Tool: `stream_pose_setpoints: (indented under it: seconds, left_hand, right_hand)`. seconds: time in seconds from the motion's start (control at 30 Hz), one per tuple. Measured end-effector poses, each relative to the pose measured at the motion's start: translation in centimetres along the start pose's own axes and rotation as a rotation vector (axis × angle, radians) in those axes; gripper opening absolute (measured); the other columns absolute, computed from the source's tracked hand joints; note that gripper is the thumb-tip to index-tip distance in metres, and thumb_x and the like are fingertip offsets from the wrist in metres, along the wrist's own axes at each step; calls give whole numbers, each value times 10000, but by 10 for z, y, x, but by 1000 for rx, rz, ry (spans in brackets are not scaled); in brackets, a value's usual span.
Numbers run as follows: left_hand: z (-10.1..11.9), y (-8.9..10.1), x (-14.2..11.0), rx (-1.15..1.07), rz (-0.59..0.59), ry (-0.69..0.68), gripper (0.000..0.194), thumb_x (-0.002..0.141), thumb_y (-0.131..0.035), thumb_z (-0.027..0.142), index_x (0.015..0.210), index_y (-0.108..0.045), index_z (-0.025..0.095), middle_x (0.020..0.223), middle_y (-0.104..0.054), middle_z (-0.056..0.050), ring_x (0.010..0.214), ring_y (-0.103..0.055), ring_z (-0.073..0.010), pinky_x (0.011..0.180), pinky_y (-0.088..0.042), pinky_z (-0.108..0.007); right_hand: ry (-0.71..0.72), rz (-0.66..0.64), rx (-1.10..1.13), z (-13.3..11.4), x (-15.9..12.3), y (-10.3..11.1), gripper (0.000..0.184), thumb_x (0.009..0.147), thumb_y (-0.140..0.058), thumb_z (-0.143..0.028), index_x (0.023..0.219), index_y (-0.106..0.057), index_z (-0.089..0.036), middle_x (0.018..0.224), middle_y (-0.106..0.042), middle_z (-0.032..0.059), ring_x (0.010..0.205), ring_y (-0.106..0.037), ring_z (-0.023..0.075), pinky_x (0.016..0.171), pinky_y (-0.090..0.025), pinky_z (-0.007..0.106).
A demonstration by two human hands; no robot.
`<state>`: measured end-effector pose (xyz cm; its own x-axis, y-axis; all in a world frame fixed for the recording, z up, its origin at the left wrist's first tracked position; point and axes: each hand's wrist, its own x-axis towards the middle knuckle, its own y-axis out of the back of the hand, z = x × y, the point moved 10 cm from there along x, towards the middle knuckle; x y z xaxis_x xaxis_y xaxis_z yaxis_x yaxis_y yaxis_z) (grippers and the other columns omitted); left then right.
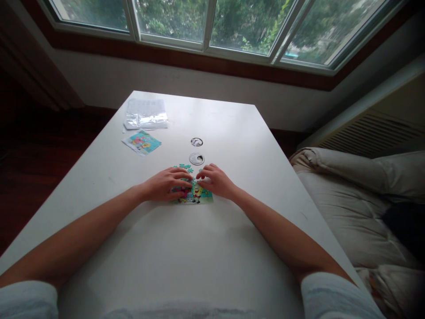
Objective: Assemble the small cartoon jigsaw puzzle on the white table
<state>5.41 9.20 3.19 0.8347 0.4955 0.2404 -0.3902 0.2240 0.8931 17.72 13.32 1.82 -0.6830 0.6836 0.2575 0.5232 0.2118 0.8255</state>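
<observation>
A partly joined cartoon jigsaw puzzle [197, 193], with a yellow figure and a pink one on a teal ground, lies on the white table. My left hand [166, 183] rests over its left part, fingers stretched and slightly apart, hiding some of the picture. At the upper right of the puzzle is my right hand [215, 180], its thumb and fingers closed around a small puzzle piece [194, 180] at the upper edge; the fingers partly hide it. Several loose teal puzzle pieces [186, 167] lie just beyond my left fingers.
Two round badge-like discs [197, 158] lie beyond the puzzle. Farther left are a small picture card [142, 142] and a clear plastic bag with paper [146, 114]. The white table [232, 128] stands before a window, with a padded sofa [345, 199] at its right.
</observation>
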Motion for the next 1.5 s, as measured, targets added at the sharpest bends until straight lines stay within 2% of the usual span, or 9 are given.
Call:
stream_pose_setpoints:
  seconds: [0.2,0.4,0.53,0.77,0.87,1.03,1.2,1.33,1.5]
  left_hand:
    - [0,-3,0,57,10,-31,345,964,-637,386,1295,-686,300,1370,-659,-55,1326,-551,-261,1172,-418,-435]
    - [1,-1,-1,82,2,-12,351,960,-645,370,1304,-680,308,1438,-602,-71,1340,-536,-278,1166,-422,-453]
    - [0,1,-2,115,10,11,326,953,-657,387,1272,-703,340,1425,-592,-71,1293,-557,-286,1140,-433,-464]
    - [1,-3,-1,111,-24,-8,323,980,-618,387,1290,-688,326,1391,-627,-50,1320,-529,-278,1168,-397,-473]
    - [2,-2,-1,106,-19,-15,324,984,-613,393,1293,-685,327,1396,-626,-51,1320,-532,-274,1168,-400,-474]
    - [1,-2,-1,105,-15,-14,323,979,-619,389,1289,-687,333,1388,-631,-48,1317,-536,-271,1166,-404,-473]
    - [2,-2,-1,104,-22,-10,329,975,-621,376,1294,-683,327,1387,-629,-51,1324,-532,-273,1175,-399,-470]
    - [1,-3,-1,98,-22,-5,326,975,-620,382,1290,-683,328,1392,-624,-49,1321,-536,-272,1173,-399,-468]
    - [2,-2,-1,92,-21,-5,327,971,-625,373,1290,-682,335,1384,-627,-47,1312,-546,-269,1179,-391,-466]
  right_hand:
    - [14,-28,-64,-6,0,-6,87,903,-725,-264,965,-711,-205,996,-646,74,972,-531,221,898,-414,343]
    - [-111,77,191,9,0,2,59,858,-654,-145,884,-648,-198,864,-669,7,835,-574,156,790,-418,271]
    - [-222,135,315,24,-2,7,81,885,-618,-209,961,-644,-203,813,-687,-24,691,-551,113,676,-396,234]
    - [-137,90,297,18,2,5,296,908,-491,-168,1103,-710,-207,884,-706,17,766,-592,134,748,-430,248]
    - [-197,86,275,23,1,3,326,906,-539,-195,1211,-651,-225,828,-698,-15,686,-559,123,709,-416,242]
    - [-232,124,269,27,0,6,171,901,-603,-254,1049,-680,-220,860,-725,-3,730,-589,130,732,-435,251]
    - [-173,138,293,21,1,8,212,935,-538,-250,1024,-726,-213,971,-741,31,797,-614,142,748,-448,258]
    - [-224,138,300,24,-1,6,242,900,-558,-220,1100,-693,-216,895,-724,11,684,-552,118,691,-421,245]
    - [-240,157,327,28,-1,5,168,860,-581,-210,999,-673,-198,841,-693,-6,681,-532,108,679,-405,233]
